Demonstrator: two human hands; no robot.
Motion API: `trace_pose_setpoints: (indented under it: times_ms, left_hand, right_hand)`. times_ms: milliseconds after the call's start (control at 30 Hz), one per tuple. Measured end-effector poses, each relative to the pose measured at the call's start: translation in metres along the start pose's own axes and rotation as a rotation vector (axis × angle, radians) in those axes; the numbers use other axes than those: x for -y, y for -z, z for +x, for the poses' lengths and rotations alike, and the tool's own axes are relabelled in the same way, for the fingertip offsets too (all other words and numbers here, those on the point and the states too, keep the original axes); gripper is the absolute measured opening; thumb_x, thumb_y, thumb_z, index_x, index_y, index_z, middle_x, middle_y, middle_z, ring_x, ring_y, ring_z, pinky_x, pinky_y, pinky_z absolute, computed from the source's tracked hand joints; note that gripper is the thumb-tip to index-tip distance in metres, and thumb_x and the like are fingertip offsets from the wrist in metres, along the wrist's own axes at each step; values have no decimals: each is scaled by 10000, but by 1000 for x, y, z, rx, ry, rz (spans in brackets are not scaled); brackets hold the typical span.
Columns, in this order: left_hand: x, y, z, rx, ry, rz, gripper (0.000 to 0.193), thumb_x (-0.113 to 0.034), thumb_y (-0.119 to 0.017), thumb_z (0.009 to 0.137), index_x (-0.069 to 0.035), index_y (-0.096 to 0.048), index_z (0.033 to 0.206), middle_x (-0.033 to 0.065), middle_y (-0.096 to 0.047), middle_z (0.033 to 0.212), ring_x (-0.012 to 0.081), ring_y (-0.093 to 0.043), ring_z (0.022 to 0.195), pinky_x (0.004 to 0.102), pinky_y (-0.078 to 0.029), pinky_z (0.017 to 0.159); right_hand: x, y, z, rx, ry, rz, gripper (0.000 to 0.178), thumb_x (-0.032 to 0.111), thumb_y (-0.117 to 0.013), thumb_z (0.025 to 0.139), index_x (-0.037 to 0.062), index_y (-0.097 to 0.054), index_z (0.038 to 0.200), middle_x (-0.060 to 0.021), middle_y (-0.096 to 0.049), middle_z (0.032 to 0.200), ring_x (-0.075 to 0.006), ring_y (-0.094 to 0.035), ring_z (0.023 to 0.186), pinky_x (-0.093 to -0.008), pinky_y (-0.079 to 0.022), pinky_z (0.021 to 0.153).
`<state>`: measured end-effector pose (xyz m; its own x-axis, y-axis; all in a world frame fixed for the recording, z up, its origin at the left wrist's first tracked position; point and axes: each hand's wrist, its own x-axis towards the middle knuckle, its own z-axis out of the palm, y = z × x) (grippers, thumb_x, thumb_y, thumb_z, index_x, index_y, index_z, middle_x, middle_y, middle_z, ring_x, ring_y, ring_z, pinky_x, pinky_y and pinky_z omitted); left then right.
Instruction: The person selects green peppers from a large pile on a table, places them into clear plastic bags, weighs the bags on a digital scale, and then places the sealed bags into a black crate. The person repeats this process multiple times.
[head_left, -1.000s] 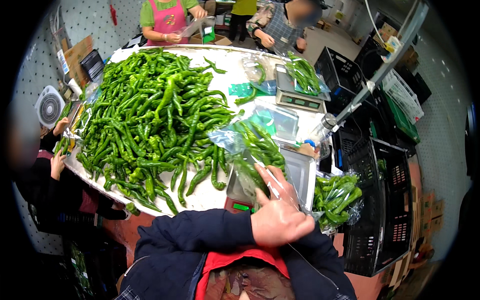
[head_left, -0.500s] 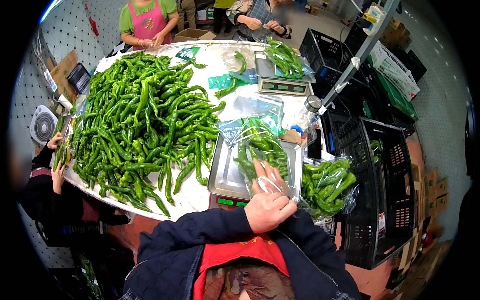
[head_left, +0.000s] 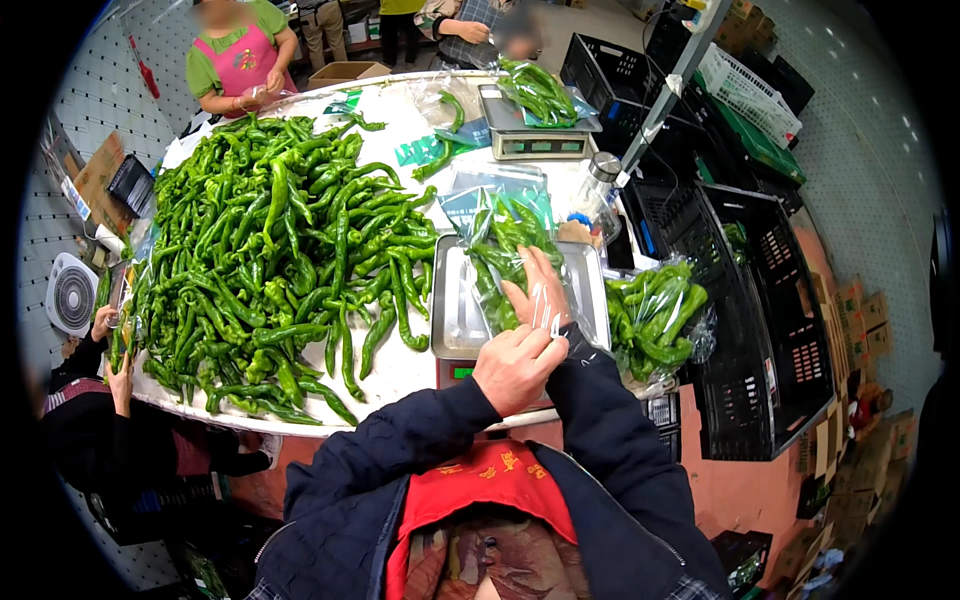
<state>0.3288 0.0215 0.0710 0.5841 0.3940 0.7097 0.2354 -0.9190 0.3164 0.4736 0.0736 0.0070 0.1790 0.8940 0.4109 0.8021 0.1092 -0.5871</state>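
A clear plastic bag (head_left: 490, 292) of long green peppers (head_left: 512, 222) lies tilted on the metal tray of a scale (head_left: 455, 325) in front of me. My right hand (head_left: 545, 292) reaches into the bag, fingers stretched out flat against the peppers under the film. Crossing over my right wrist, my left hand (head_left: 515, 370) is closed in a pinch on the bag's gathered edge. To the right of the scale sits another clear bag of green peppers (head_left: 655, 315).
Loose green peppers (head_left: 260, 270) are heaped across the table's left. A second scale (head_left: 540, 143) bears a bagged portion. Black crates (head_left: 740, 330) and a metal post (head_left: 665, 105) stand right. Co-workers' hands (head_left: 118, 385) are at the left edge; a person in a pink apron (head_left: 240, 65) stands across.
My right hand has pushed farther forward into the bag over the peppers. My left hand has moved forward and a little left, keeping its grip. The whole view has shifted slightly.
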Motion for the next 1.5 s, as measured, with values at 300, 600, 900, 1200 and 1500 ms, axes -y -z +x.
trace_pose_setpoints:
  times_ms: [300, 600, 900, 1200, 1500]
  left_hand:
    - [33, 15, -98, -40, 374, -207, 621, -229, -775, 752, -27, -514, 1278, 155, -532, 926, 334, -548, 810, 417, -462, 714]
    - [60, 28, -79, 15, 403, -432, 525, -308, -648, 867, -15, -502, 1277, 152, -517, 891, 316, -542, 798, 399, -465, 727]
    - [17, 5, -71, 145, 88, -126, 396, -257, -782, 725, -59, -538, 967, 129, -530, 908, 319, -557, 830, 403, -472, 719]
    - [11, 19, -75, 30, 120, -173, 148, -72, -650, 791, -62, -509, 748, 94, -510, 715, 275, -558, 669, 385, -467, 576]
    - [7, 41, -74, -89, 189, -281, 203, -2, -664, 774, -29, -475, 704, 127, -490, 679, 330, -541, 641, 412, -435, 559]
  right_hand:
    - [25, 44, -93, -79, -29, -3, 514, 69, -612, 871, 41, -484, 1368, -220, -464, 1400, -402, -505, 1237, -424, -433, 1020]
    - [33, 48, -98, -72, -46, 17, 650, 99, -697, 826, 28, -428, 1414, -222, -479, 1378, -399, -501, 1240, -414, -438, 1019]
    - [43, 26, -85, 194, -71, -53, 594, 259, -702, 836, 120, -486, 1372, -198, -579, 1145, -408, -600, 1028, -446, -501, 850]
    - [53, 8, -73, 23, -34, 120, 516, 108, -637, 873, 77, -499, 1369, -224, -659, 1143, -342, -676, 981, -378, -544, 817]
    - [74, -9, -66, -67, -573, 1438, 356, 38, -565, 947, 34, -514, 1299, -113, -624, 1063, -207, -673, 935, -306, -569, 758]
